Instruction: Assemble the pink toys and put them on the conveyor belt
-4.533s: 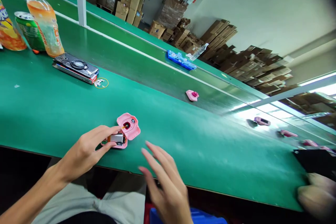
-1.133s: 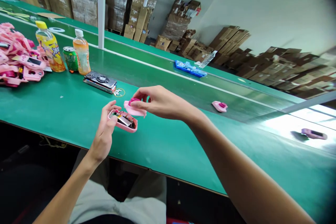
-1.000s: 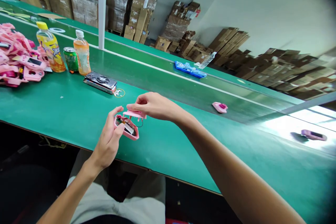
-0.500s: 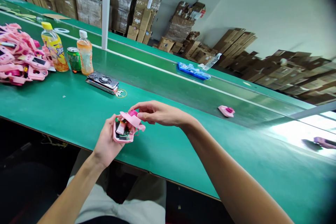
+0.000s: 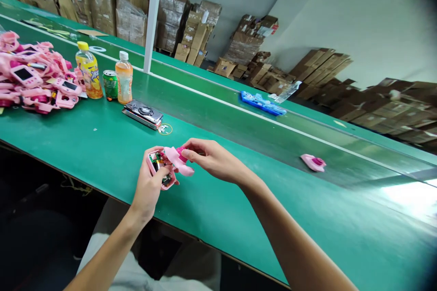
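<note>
My left hand [image 5: 149,189] grips the back half of a pink toy camera [image 5: 159,169], its open side up with a circuit board and wires showing. My right hand [image 5: 212,162] pinches the pink front cover [image 5: 179,162] with a magenta lens ring and holds it tilted over the right edge of the back half. Both halves are just above the green table [image 5: 85,145], near its front edge.
A heap of pink toy cameras [image 5: 32,72] lies at the far left. Two drink bottles [image 5: 89,70] and a green can [image 5: 109,85] stand beside a phone [image 5: 143,114]. Another pink camera [image 5: 313,163] rides the conveyor belt; a blue part [image 5: 262,102] lies beyond. Cardboard boxes [image 5: 191,32] line the back wall.
My left hand has lifted the back half off the table and turned it upward. My right hand has brought the front cover down against it. My view has shifted, showing more of the left side.
</note>
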Motion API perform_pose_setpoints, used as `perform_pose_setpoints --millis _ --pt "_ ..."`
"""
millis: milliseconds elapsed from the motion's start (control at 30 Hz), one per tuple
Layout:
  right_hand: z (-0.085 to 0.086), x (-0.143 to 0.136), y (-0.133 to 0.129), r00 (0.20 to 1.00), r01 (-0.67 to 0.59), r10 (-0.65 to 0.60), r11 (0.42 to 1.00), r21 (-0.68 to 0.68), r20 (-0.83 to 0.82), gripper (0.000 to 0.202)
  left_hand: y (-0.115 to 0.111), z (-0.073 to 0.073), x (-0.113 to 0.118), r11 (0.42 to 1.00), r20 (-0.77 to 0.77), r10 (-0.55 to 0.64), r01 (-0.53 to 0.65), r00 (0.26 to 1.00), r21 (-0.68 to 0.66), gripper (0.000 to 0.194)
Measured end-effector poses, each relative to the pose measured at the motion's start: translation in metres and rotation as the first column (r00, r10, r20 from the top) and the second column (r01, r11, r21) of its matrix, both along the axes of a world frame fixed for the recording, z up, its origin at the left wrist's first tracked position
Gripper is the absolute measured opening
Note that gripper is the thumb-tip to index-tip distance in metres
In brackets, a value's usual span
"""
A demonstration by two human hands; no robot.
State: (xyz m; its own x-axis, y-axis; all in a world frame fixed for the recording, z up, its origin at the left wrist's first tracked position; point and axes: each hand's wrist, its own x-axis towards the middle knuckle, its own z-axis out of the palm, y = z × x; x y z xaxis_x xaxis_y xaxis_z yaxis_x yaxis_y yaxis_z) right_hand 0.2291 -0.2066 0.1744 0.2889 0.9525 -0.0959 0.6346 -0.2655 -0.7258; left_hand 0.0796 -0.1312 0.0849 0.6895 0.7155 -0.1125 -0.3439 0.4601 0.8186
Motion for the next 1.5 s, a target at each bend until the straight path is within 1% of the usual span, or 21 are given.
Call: perform_pose_setpoints --millis 67,167,233,300,400,533,600,633,700,767,800,833,900,933,1000,1100,1233,1300,1400,1500 --pt "-0.004 -0.003 0.001 0.998 0.058 -0.058 0.998 0.009 0.02 0.041 -0.002 -0.001 0.003 0.999 -0.001 0.036 -0.036 0.999 0.026 0.051" --pt "-0.013 -0.011 0.005 0.973 0.219 -0.223 0.974 0.06 0.064 0.05 -0.009 -0.006 0.006 0.983 -0.023 0.079 -0.074 0.997 0.171 0.056" --pt "-0.018 -0.016 0.008 0.939 0.315 -0.327 0.942 0.112 0.105 0.053 -0.014 -0.012 0.008 0.965 -0.04 0.073 -0.061 0.997 0.256 0.058" --pt "-0.02 -0.019 0.01 0.908 0.375 -0.393 0.917 0.136 0.149 0.054 -0.017 -0.017 0.007 0.953 -0.047 0.05 -0.033 0.998 0.3 0.061" --pt "-0.017 -0.023 0.011 0.875 0.423 -0.432 0.902 0.093 0.217 0.056 -0.017 -0.023 0.006 0.934 -0.036 0.033 -0.018 0.999 0.356 0.063" --pt "-0.007 -0.029 0.015 0.829 0.475 -0.454 0.88 0.019 0.327 0.057 -0.012 -0.021 0.006 0.897 0.008 0.033 -0.033 0.999 0.441 0.057" --pt "-0.004 -0.032 0.018 0.815 0.469 -0.443 0.883 0.022 0.373 0.057 -0.009 -0.02 0.008 0.907 0.021 0.018 -0.025 1.0 0.42 0.054" --pt "-0.003 -0.033 0.019 0.822 0.435 -0.42 0.899 0.051 0.384 0.057 -0.008 -0.02 0.009 0.922 0.027 0.017 -0.026 0.999 0.386 0.054" --pt "-0.004 -0.034 0.019 0.874 0.297 -0.329 0.944 0.143 0.359 0.053 -0.005 -0.021 0.01 0.955 0.052 0.042 -0.056 0.998 0.291 0.056" --pt "-0.008 -0.034 0.018 0.95 0.154 -0.203 0.965 0.212 0.237 0.043 -0.002 -0.024 0.012 0.977 0.09 0.072 -0.088 0.993 0.192 0.059" --pt "-0.011 -0.034 0.016 0.977 0.123 -0.159 0.965 0.23 0.145 0.039 -0.001 -0.026 0.013 0.984 0.109 0.072 -0.089 0.991 0.153 0.061" --pt "-0.015 -0.035 0.014 0.989 0.126 -0.14 0.963 0.236 0.041 0.036 -0.001 -0.028 0.013 0.989 0.124 0.062 -0.078 0.99 0.128 0.063" --pt "-0.023 -0.036 0.011 0.973 0.203 -0.169 0.951 0.235 -0.157 0.036 -0.001 -0.031 0.014 0.991 0.126 0.047 -0.062 0.991 0.116 0.065" --pt "-0.026 -0.037 0.01 0.954 0.251 -0.198 0.939 0.237 -0.224 0.036 -0.002 -0.031 0.015 0.99 0.116 0.056 -0.071 0.992 0.123 0.064" --pt "-0.031 -0.039 0.01 0.923 0.327 -0.251 0.911 0.25 -0.291 0.037 -0.004 -0.029 0.015 0.983 0.094 0.102 -0.115 0.99 0.146 0.064" --pt "-0.036 -0.039 0.011 0.921 0.361 -0.288 0.885 0.293 -0.264 0.037 -0.003 -0.025 0.014 0.972 0.083 0.14 -0.153 0.987 0.178 0.066" --pt "-0.039 -0.039 0.013 0.944 0.325 -0.276 0.875 0.36 -0.181 0.036 0.004 -0.024 0.016 0.976 0.077 0.103 -0.116 0.992 0.184 0.063" --pt "-0.041 -0.04 0.014 0.945 0.325 -0.279 0.866 0.38 -0.172 0.035 0.008 -0.025 0.017 0.983 0.101 0.076 -0.092 0.992 0.16 0.058" --pt "-0.043 -0.042 0.017 0.931 0.362 -0.309 0.844 0.395 -0.193 0.033 0.008 -0.025 0.018 0.993 0.15 0.042 -0.058 0.988 0.103 0.052" --pt "-0.045 -0.043 0.021 0.924 0.378 -0.314 0.841 0.388 -0.22 0.033 0.007 -0.021 0.019 0.996 0.199 0.071 -0.08 0.977 0.038 0.046"
